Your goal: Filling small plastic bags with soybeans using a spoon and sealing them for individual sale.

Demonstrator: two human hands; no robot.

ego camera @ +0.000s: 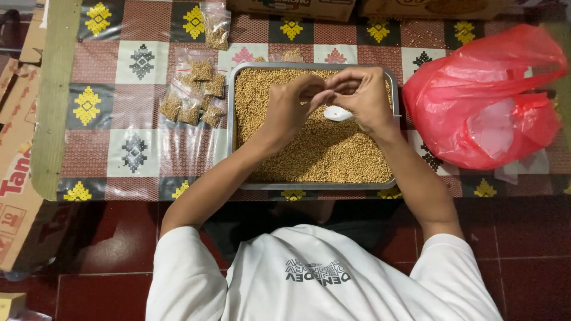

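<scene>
Filled little bags [193, 98] sit upper left on the patterned mat; mid-frame, left hand [288, 107] and right hand [363, 95] pinch something small (can't tell what) over the grain tray [232, 119]. Looks like bagging; scooping with the white spoon [337, 113] probably comes next.

left hand [291, 107] and right hand [363, 98] raised together, fingertips pinched and meeting

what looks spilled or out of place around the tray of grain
Nothing has spilled: the grain sits inside the metal tray. The small filled bags lie in a loose heap left of it, one bag lying apart farther up.
</scene>
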